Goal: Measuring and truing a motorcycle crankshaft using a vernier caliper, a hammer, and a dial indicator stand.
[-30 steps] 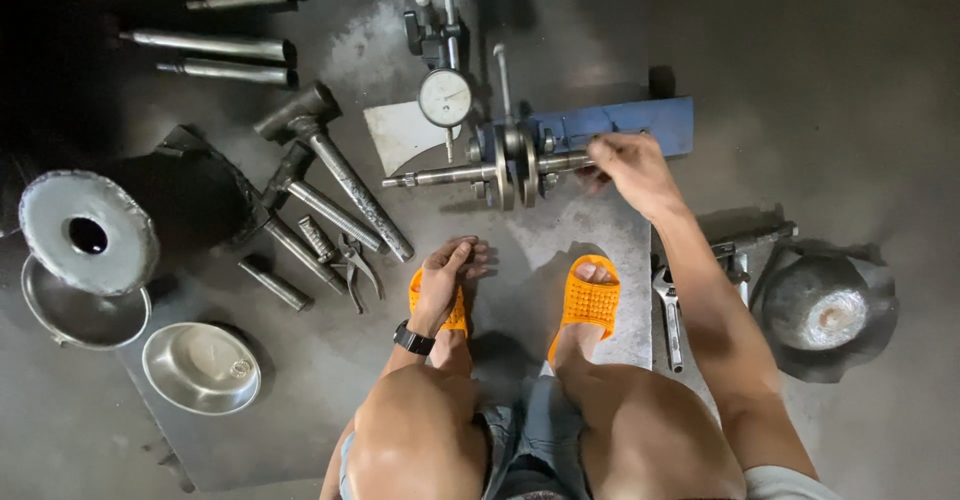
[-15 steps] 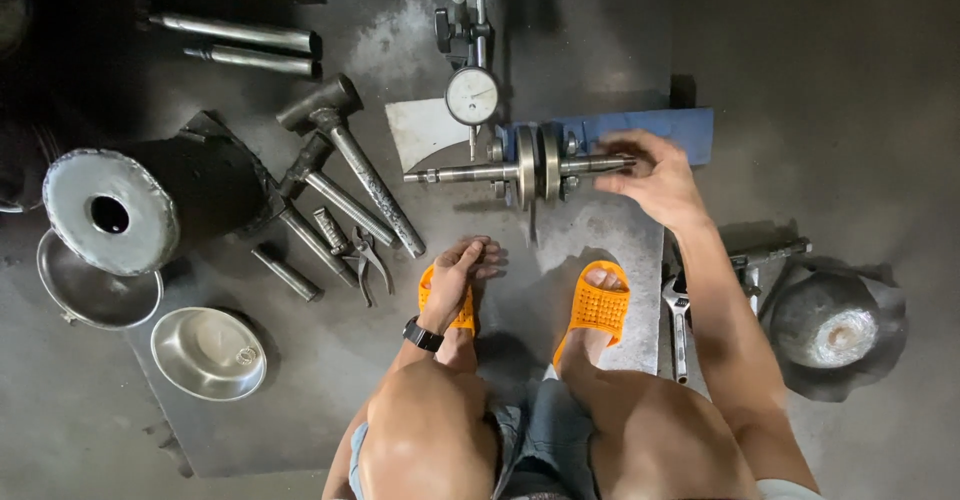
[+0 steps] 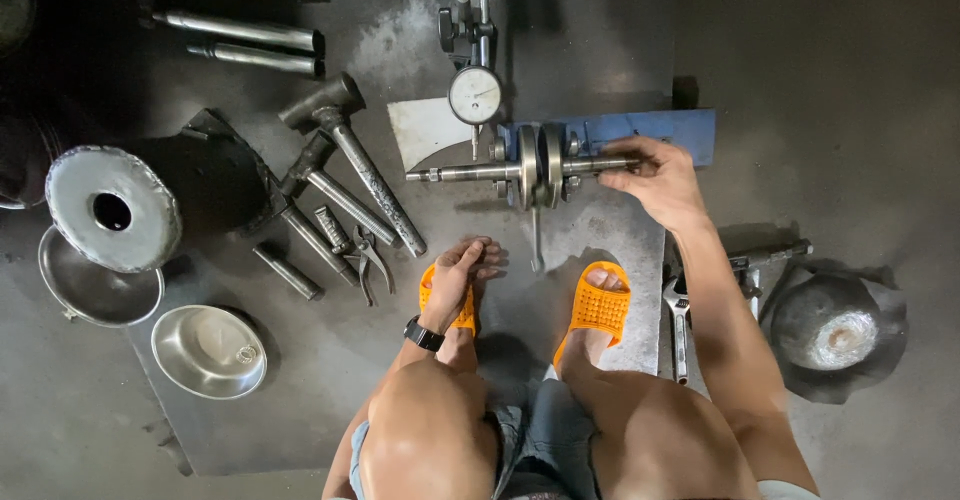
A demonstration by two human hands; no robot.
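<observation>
A steel crankshaft point(image 3: 525, 167) lies across a blue stand point(image 3: 650, 128) on a grey metal floor plate point(image 3: 560, 50). My right hand point(image 3: 655, 178) grips the shaft's right end. A dial gauge point(image 3: 474, 94) on a post stands just behind the shaft, its tip near the left web. My left hand point(image 3: 458, 275), with a black watch on the wrist, rests loosely on my left foot in an orange slipper point(image 3: 447, 305). My right foot wears the other orange slipper point(image 3: 598, 305).
Two hammers point(image 3: 345, 150) and steel punches with pliers point(image 3: 365, 255) lie left of my feet. Steel bowls point(image 3: 208, 350) and a round metal block point(image 3: 112, 205) sit far left. Rods point(image 3: 240, 32) lie at the back. A wrench point(image 3: 680, 325) and a dented bowl point(image 3: 832, 322) are right.
My head has shifted, so everything slid right and down in view. My right hand stays on the shaft's right end; my left hand has not left my foot.
</observation>
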